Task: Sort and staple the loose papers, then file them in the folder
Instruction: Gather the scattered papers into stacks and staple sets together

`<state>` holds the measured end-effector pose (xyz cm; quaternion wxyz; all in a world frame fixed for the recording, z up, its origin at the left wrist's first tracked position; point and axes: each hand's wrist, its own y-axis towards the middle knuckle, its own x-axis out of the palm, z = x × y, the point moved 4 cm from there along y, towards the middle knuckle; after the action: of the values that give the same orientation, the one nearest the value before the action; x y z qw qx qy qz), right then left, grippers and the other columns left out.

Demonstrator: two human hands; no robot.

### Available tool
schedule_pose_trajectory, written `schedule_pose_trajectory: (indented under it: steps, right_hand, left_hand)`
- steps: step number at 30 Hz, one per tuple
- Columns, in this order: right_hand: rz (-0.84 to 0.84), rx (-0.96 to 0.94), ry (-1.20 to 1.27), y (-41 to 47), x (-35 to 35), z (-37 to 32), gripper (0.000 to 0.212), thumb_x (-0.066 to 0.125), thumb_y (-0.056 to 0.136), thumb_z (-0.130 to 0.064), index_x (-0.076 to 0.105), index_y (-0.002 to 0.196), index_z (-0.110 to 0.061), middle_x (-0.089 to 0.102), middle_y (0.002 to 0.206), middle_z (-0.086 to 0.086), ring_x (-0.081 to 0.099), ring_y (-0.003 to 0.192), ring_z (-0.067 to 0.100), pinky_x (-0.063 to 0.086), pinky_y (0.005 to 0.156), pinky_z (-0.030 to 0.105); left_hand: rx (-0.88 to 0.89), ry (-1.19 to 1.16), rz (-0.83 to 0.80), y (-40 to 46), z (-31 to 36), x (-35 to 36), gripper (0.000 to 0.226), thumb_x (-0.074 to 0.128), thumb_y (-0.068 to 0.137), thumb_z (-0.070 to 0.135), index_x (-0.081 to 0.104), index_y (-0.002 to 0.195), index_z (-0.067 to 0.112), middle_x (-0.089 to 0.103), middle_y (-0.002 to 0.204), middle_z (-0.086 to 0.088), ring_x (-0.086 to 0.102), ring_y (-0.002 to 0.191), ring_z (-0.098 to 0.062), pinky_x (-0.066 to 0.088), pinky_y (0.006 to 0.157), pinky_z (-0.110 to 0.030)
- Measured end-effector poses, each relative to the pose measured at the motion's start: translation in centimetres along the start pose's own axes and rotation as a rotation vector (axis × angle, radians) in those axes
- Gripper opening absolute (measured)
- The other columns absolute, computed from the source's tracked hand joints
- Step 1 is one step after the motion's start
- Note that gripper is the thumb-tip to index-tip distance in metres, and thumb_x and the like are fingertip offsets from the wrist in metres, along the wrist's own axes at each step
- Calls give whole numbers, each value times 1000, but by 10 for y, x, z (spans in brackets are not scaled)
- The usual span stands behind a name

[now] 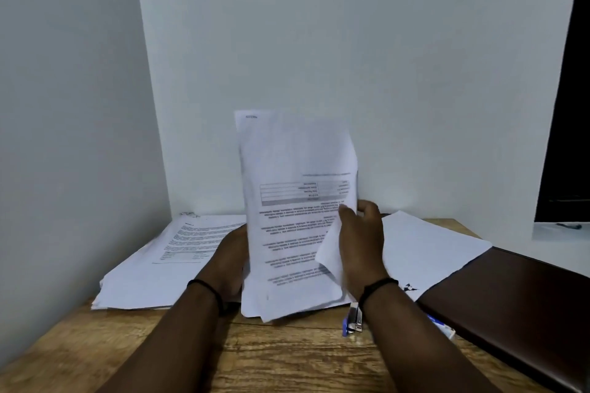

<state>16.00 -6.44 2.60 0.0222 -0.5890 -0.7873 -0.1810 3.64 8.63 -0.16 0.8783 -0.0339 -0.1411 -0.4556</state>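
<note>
I hold a bundle of printed sheets [293, 210] upright in the middle of the view, its text upside down and its bottom edge near the table. My left hand [231, 260] grips the bundle's left edge from behind. My right hand [360, 242] grips its right edge, thumb on the front, with one sheet's corner folded out beside it. A blue and silver stapler [353, 319] lies on the table just under my right wrist. A dark brown folder [517, 306] lies shut at the right.
A spread stack of printed papers [153, 271] covers the table's left. Blank white sheets [427, 249] lie at the right, partly under the folder. The wooden table [287, 357] meets white walls at the back and left. A small white and blue box [442, 327] sits by the folder.
</note>
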Motion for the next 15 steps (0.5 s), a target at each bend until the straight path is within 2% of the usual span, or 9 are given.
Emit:
schedule_pose_trajectory:
  steps: [1,2,4,6,8,9,11,13,15]
  right_hand:
    - [2,65,-31,3,-1,8,7,57,93,-15,57,100,-19,64,94,-2,61,89,18,49,78,30]
    - [-1,117,-53,3,-3,14,10,56,92,-15,57,102,-16,64,94,-1,62,89,20,51,80,33]
    - [-2,170,-119,2,-4,21,15,54,90,-17,57,104,-14,64,95,2,61,85,21,53,80,36]
    - [-11,172,-183,0,-4,23,19,54,88,-18,54,107,-15,65,96,3,61,84,21,53,79,36]
    - [-39,179,-216,-3,-3,24,21,53,88,-16,48,109,-16,62,96,2,60,86,21,53,81,39]
    - [-56,183,-234,-4,-2,26,23,53,89,-15,45,110,-16,62,99,3,60,88,23,54,83,41]
    - [-81,176,-277,-4,-1,29,28,51,90,-15,40,115,-17,62,106,7,60,94,28,54,87,45]
    - [-94,32,-467,-5,-1,25,37,50,94,-17,36,128,-19,62,113,9,60,98,32,49,85,37]
    - [-87,-185,-657,-8,-2,15,40,49,100,-25,36,138,-24,63,117,11,59,107,34,46,83,35]
  left_hand:
    - [-39,-79,-11,0,-1,-1,36,48,103,17,77,86,8,73,83,-15,71,69,-26,57,58,-30]
    - [-65,-141,-1,1,-1,-2,33,47,104,22,76,104,7,74,97,-18,73,82,-30,59,65,-35]
    - [-113,-215,-3,2,-2,-2,46,43,105,40,63,131,7,66,126,-19,66,112,-36,55,91,-47]
    - [-124,-247,-49,4,-2,-1,64,40,99,60,61,135,12,62,134,-18,59,123,-38,45,105,-52]
    - [-120,-233,-52,4,-1,2,66,45,93,67,63,131,17,66,129,-16,63,118,-38,46,103,-52]
    - [-105,-230,-58,5,-1,3,63,51,91,65,62,131,17,67,127,-15,64,116,-37,46,103,-51]
    - [-112,-196,-15,8,-5,-1,56,66,89,44,60,133,10,66,126,-18,64,115,-39,45,105,-53]
    - [-109,-133,6,9,-7,-4,56,68,85,19,54,135,-2,65,124,-26,63,114,-44,47,102,-57]
    - [-90,-96,11,6,-5,-6,54,65,82,8,54,133,-5,65,121,-30,66,107,-46,56,88,-56]
